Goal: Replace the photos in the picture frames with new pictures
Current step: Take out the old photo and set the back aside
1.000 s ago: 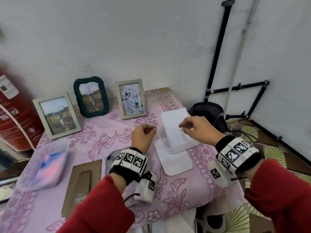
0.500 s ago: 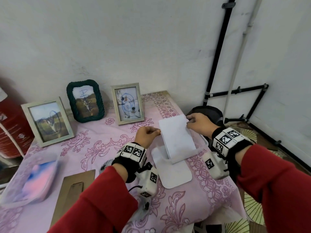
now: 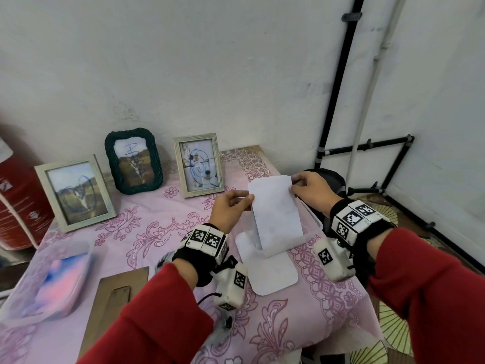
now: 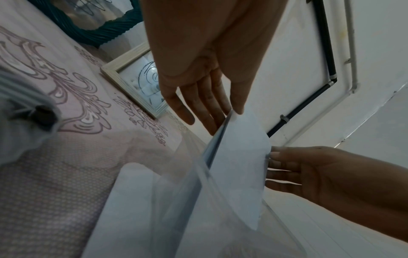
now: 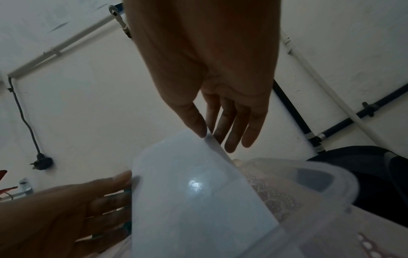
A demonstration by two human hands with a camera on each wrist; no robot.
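A stack of white photo prints [image 3: 273, 211], blank backs toward me, stands tilted up out of a clear plastic container [image 3: 313, 223]. My left hand [image 3: 245, 200] pinches the stack's left edge; in the left wrist view thumb and fingers [image 4: 198, 108] close on the prints [image 4: 238, 165]. My right hand [image 3: 295, 186] pinches the top right corner, thumb in front [image 5: 196, 125] of the prints [image 5: 194, 192]. Three picture frames stand at the wall: a pale wood one [image 3: 74, 191], a dark green one [image 3: 133, 160] and another pale one [image 3: 198, 165], each with a scribbled-on photo.
The container's white lid [image 3: 270, 269] lies flat in front of it. A brown frame backing board [image 3: 115, 298] and a clear box with pink and blue contents [image 3: 52, 279] lie front left. A red cylinder [image 3: 18, 200] stands left, a black bag [image 3: 333, 179] right of the table.
The stack has been lifted from lying in the container to standing tilted. My left hand moved onto its left edge, and my right hand rose with the top corner.
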